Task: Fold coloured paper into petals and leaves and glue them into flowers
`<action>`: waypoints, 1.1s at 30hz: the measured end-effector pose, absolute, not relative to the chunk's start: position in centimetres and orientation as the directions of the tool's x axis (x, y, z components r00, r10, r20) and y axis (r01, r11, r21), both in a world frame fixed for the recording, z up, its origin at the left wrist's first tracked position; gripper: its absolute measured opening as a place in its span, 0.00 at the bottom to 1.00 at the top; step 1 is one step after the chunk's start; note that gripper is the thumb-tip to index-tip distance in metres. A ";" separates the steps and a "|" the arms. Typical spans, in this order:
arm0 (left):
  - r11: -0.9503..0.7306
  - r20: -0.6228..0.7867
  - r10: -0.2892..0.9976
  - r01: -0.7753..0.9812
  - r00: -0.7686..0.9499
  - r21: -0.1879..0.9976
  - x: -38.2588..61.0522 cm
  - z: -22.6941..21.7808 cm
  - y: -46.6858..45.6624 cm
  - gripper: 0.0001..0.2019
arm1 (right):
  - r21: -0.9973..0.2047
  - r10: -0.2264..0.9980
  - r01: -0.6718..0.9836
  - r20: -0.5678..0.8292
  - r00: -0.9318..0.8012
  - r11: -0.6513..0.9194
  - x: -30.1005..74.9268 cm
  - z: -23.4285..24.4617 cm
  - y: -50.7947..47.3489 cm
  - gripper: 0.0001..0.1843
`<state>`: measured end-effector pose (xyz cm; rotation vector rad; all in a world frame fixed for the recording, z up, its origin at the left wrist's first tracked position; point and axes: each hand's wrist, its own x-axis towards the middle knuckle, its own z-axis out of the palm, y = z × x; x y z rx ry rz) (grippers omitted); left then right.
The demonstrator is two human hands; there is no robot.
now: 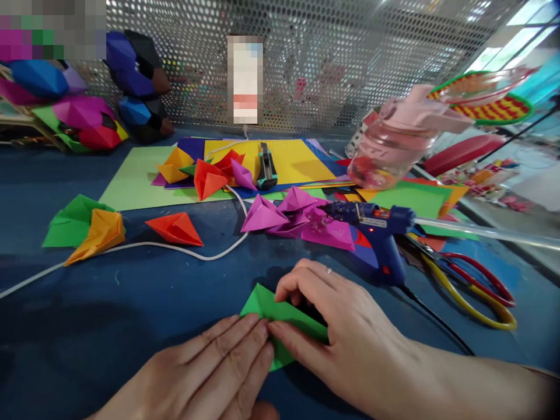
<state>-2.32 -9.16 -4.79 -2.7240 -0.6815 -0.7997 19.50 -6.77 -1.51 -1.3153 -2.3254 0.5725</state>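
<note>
A folded piece of green paper [258, 300] lies on the blue table in front of me, its point facing away. My left hand [214, 361] rests on its near left part, fingers stretched out flat and together. From the right, my right hand [341, 321] grips the same sheet: the thumb presses on top beside the left fingertips, and the bent index finger touches the far edge. The other right fingers are curled and partly hidden. Beyond the hands lie folded magenta paper pieces [265, 214] and an orange-red one [175, 227].
A blue glue gun [385, 239] lies at right, with scissors [476, 286] beside it. Farther back are a box cutter [266, 166] on yellow sheets [301, 157] and a pink bottle [389, 140]. A white cable [161, 246] crosses the table near green and orange folded pieces [70, 219].
</note>
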 end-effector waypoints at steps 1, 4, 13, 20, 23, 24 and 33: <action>-0.874 0.553 0.357 0.478 0.753 -0.088 -2.3 -4.8 -9.1 0.12 | -0.532 0.863 0.697 0.148 -0.483 0.481 19.5 -1.5 -6.8 0.05; -0.876 0.547 0.347 0.472 0.762 -0.102 -2.4 -5.0 -8.9 0.12 | -0.499 0.853 0.708 0.143 -0.502 0.500 19.7 -1.6 -7.0 0.05; -0.873 0.557 0.294 0.456 0.777 -0.174 -2.9 -5.3 -8.9 0.17 | -0.359 0.840 0.763 0.155 -0.520 0.538 19.8 -2.4 -7.4 0.13; -0.885 0.379 0.344 0.432 0.859 -0.176 -3.5 -3.3 -9.7 0.20 | -0.287 0.821 0.769 0.212 -0.530 0.570 19.9 -3.0 -7.3 0.14; -0.894 0.337 0.339 0.412 0.879 -0.175 -4.0 -3.8 -10.0 0.22 | -0.274 0.816 0.769 0.218 -0.535 0.578 19.9 -3.1 -7.2 0.15; -0.893 0.342 0.341 0.415 0.876 -0.171 -4.3 -4.0 -10.1 0.23 | -0.271 0.814 0.768 0.221 -0.538 0.581 20.0 -3.2 -7.2 0.15; -0.873 0.287 0.418 0.468 0.862 -0.136 -7.5 -3.9 -12.3 0.22 | -0.220 0.802 0.774 0.240 -0.547 0.593 20.0 -3.3 -7.2 0.16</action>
